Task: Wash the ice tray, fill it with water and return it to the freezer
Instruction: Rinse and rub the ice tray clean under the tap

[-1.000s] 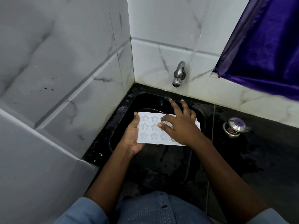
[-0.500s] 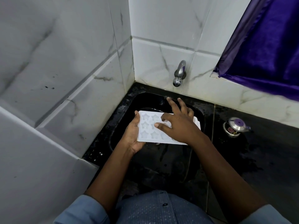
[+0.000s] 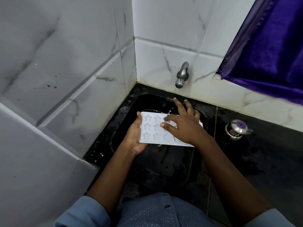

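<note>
Over the black sink (image 3: 124,112), the left hand (image 3: 135,136) grips the white ice tray (image 3: 150,128) by its left edge; the right hand (image 3: 183,123) rests on it, fingers spread, below the tap (image 3: 181,76).

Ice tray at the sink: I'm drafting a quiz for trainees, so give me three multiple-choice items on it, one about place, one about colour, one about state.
1. Where is the ice tray?
A) on a shelf
B) over the black sink
C) in a freezer

2. What colour is the curtain?
A) purple
B) green
C) yellow

3. How is the left hand?
A) hanging free
B) clenched in an empty fist
C) gripping the tray's left edge

Answers: B, the tray is held above the basin; A, purple cloth hangs at the upper right; C, its thumb lies on top of the edge with the palm beneath.
</note>
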Demonstrator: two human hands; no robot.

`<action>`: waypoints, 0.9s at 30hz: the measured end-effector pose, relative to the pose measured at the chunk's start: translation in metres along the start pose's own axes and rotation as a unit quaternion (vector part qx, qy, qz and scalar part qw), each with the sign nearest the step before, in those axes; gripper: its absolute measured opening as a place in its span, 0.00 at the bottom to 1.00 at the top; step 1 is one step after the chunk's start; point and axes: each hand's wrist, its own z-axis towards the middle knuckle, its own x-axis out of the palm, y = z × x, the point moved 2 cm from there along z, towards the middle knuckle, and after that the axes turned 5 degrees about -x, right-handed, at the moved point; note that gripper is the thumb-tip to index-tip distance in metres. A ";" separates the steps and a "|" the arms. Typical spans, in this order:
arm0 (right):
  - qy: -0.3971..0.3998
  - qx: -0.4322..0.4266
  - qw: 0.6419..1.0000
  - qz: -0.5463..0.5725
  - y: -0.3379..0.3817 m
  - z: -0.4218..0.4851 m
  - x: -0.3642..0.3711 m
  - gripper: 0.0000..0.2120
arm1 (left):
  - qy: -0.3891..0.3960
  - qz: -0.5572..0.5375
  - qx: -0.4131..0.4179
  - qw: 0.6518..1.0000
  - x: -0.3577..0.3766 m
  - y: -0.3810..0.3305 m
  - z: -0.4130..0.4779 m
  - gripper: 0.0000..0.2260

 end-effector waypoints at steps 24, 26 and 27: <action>-0.032 -0.015 0.999 0.020 0.007 -0.005 0.003 0.19 | 0.013 -0.002 -0.002 1.000 -0.004 0.000 0.002 0.36; -0.065 -0.030 0.997 0.035 0.011 -0.005 0.003 0.17 | 0.011 -0.006 -0.007 1.000 -0.004 0.003 0.004 0.37; -0.074 -0.040 0.996 0.039 0.013 -0.004 0.004 0.17 | 0.010 -0.009 -0.009 1.000 -0.004 0.004 0.005 0.37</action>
